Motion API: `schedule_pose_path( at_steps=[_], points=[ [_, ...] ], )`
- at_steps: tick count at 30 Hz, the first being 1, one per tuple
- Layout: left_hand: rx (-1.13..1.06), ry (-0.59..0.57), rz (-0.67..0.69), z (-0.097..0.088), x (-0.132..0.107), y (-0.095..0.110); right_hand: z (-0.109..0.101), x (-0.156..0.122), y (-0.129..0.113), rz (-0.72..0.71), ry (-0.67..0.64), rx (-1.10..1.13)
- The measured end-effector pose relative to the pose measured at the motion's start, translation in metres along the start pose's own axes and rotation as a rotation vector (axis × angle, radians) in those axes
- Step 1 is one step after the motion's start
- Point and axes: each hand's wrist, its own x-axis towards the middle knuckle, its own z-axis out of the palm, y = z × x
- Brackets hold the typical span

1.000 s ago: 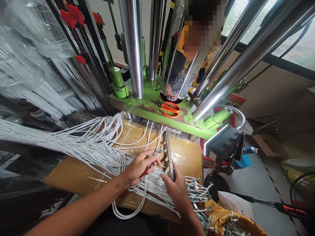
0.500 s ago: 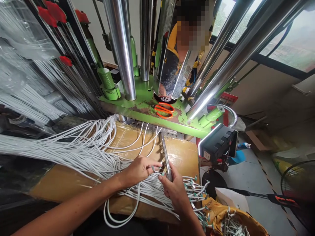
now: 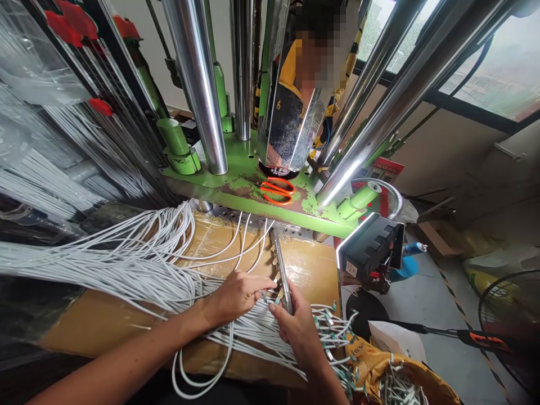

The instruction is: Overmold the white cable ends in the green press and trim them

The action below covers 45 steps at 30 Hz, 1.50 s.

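My right fingers [image 3: 295,309] clamp slotted steel bar [image 3: 282,270]; left fingers [image 3: 257,284] beside it, hold unclear; most white cables [image 3: 126,256] lie loose.

Left forearm [image 3: 126,351] and right forearm [image 3: 327,382] bare, no sleeves; left hand [image 3: 238,298] and right hand [image 3: 297,332] ungloved. Dark garment [image 3: 257,396] along lower edge. Chrome column [image 3: 287,121] reflecting black top with yellow shoulders, apparently the wearer's.

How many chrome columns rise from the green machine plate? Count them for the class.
4. Two chrome columns stand left of the polished metal block: a front one and a rear one. Two stand right of it: a rear one and a front one. Another may be hidden behind the block.
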Motion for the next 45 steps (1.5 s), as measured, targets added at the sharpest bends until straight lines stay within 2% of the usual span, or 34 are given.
schedule_pose_path(
  at_steps=[3, 6, 8, 10, 12, 14, 18, 24, 27, 31, 32, 35, 38, 41, 45],
  points=[
    [-0.062, 0.033, -0.080, 0.001, 0.004, 0.003, 0.000, -0.001, -0.003, -0.007, 0.006, -0.067],
    [-0.254, 0.087, -0.326, 0.002, 0.009, 0.007, 0.001, -0.001, -0.005, -0.005, -0.010, -0.071],
    [-0.411, 0.179, -0.488, 0.003, 0.011, 0.008, 0.001, -0.001, -0.006, 0.003, -0.016, -0.037],
    [-0.581, 0.317, -0.574, 0.003, 0.011, 0.009, 0.002, -0.001, -0.005, 0.010, -0.003, -0.016],
    [-0.797, 0.444, -0.595, 0.002, 0.007, 0.009, 0.001, 0.000, -0.004, 0.014, 0.007, -0.006],
    [-1.045, 0.501, -0.584, -0.001, 0.001, 0.010, 0.000, 0.000, -0.003, 0.014, 0.004, -0.001],
    [-1.404, 0.448, -0.539, -0.005, -0.011, 0.013, 0.000, 0.001, -0.001, 0.011, -0.015, 0.029],
    [-1.626, 0.406, -0.483, -0.006, -0.017, 0.016, 0.001, 0.002, -0.002, 0.001, -0.004, 0.047],
    [-1.581, 0.439, -0.542, -0.004, -0.013, 0.017, 0.001, 0.001, -0.002, -0.003, -0.011, 0.049],
    [-1.361, 0.489, -0.587, -0.013, -0.001, 0.014, 0.002, 0.000, -0.005, 0.019, -0.006, 0.063],
    [-1.272, 0.460, -0.573, -0.018, 0.003, 0.013, 0.003, 0.000, -0.006, 0.026, -0.004, 0.063],
    [-0.884, 0.266, -0.460, -0.032, 0.014, 0.008, 0.002, -0.001, -0.008, 0.032, -0.010, 0.053],
    [-0.524, 0.111, -0.349, -0.034, 0.024, 0.000, 0.001, 0.000, -0.007, 0.029, -0.009, 0.050],
    [-0.371, 0.048, -0.296, -0.026, 0.031, -0.009, 0.000, 0.000, -0.005, 0.020, -0.014, 0.057],
    [-0.288, 0.049, -0.291, -0.018, 0.033, -0.015, 0.000, 0.000, -0.003, 0.012, -0.018, 0.057]
  ],
)
